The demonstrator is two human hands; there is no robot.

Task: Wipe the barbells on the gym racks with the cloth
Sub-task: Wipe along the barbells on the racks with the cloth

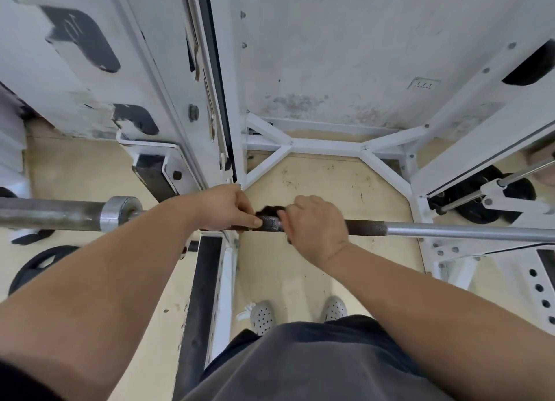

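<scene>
- One barbell [420, 231] lies level across the view, on a white rack [300, 145]. Its thick sleeve and collar are on the left, and its dark knurled section and smooth shaft run to the right.
- One dark cloth [268, 210] is bunched on top of the bar between the two hands, touching both. A dark edge also shows below the right hand, so the cloth appears to wrap the bar there.
- The left hand [226, 207] is just left of the cloth. Its fingers are curled round the bar and its thumb lies along the knurling, pointing at the cloth.
- The right hand [315, 229] is just right of the cloth. It is closed over the bar from above with the cloth under its fingers. Its fingertips are hidden behind the bar.
- The bare knurling seen between the hands is short, and the hands are near but apart.
- One black weight plate [39, 269] lies on the floor at lower left.
- More black plates [480, 203] sit on a second, thinner bar at right; I cannot count them.
- Two perforated grey shoes [262, 316] stand on the wooden floor, below the bar.
</scene>
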